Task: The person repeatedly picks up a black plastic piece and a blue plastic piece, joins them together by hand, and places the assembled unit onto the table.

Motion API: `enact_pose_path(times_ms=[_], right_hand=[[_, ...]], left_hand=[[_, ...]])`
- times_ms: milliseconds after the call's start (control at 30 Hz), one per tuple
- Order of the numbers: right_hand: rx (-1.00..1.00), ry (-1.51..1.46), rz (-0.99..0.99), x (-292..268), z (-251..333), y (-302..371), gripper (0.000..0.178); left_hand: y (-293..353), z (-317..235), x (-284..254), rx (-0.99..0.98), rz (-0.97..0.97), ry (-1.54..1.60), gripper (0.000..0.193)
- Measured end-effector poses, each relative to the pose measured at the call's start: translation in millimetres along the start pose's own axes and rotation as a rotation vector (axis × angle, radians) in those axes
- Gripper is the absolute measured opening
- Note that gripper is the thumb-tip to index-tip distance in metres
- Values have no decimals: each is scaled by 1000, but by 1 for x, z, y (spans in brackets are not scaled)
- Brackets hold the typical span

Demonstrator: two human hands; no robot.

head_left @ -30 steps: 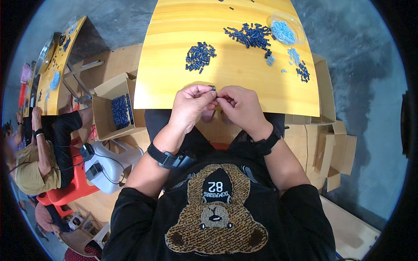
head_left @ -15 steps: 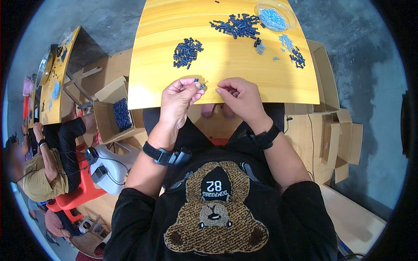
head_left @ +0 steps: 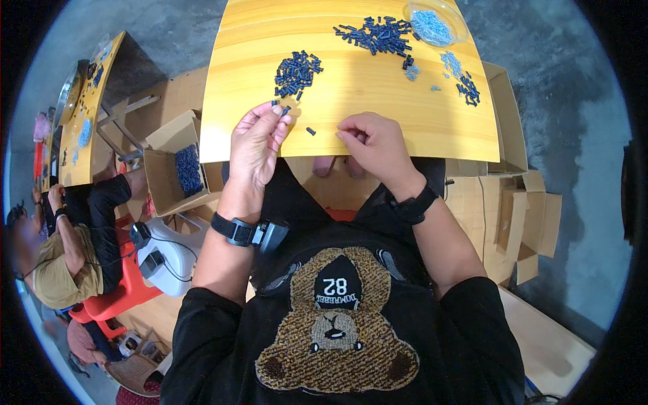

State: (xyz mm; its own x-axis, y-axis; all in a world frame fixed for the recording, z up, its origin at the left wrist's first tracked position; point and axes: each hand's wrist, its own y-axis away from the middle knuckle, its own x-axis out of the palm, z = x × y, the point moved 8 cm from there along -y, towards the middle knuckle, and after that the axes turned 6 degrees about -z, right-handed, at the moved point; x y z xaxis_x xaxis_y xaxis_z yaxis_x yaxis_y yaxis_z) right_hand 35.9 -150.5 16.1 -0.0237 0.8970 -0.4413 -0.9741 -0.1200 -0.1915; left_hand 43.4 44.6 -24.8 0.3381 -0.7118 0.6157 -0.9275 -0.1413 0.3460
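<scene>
Over the near left of the table, my left hand (head_left: 256, 138) is closed, with small dark cylindrical pieces (head_left: 286, 110) at its thumb and fingertips. Just beyond those fingertips is a heap of similar dark pieces (head_left: 297, 75). One loose dark piece (head_left: 310, 131) lies between my hands. My right hand (head_left: 378, 145) is above the near edge, thumb and forefinger pressed together. What that pinch holds, if anything, is too small to make out.
Farther back lie a bigger dark heap (head_left: 378, 36) and a clear round bowl (head_left: 466, 30) of small silvery-blue parts. Right of them are loose silvery parts (head_left: 451, 64) and more dark pieces (head_left: 468, 90). An open carton (head_left: 158, 179) stands left; a co-worker (head_left: 71, 260) sits beyond.
My left hand has moved left and away from me, toward the nearer dark heap. A single dark piece now lies on the table between my hands. My right hand has barely moved.
</scene>
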Motion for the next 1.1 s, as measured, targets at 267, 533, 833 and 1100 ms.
enact_pose_path(times_ms=[267,533,833,1100], right_hand=[[-141,101,52,22,28,-9,18],[364,-528,95,32,13,-4,18],[430,-662,38,18,4,7,14],[224,-547,-5,-8,16,13,12]], left_hand=[[-1,5,-6,19,35,-33,10],[19,10,23,59,134,-191,11],[32,18,30,37,180,-319,13],[57,30,40,-123,295,-431,15]])
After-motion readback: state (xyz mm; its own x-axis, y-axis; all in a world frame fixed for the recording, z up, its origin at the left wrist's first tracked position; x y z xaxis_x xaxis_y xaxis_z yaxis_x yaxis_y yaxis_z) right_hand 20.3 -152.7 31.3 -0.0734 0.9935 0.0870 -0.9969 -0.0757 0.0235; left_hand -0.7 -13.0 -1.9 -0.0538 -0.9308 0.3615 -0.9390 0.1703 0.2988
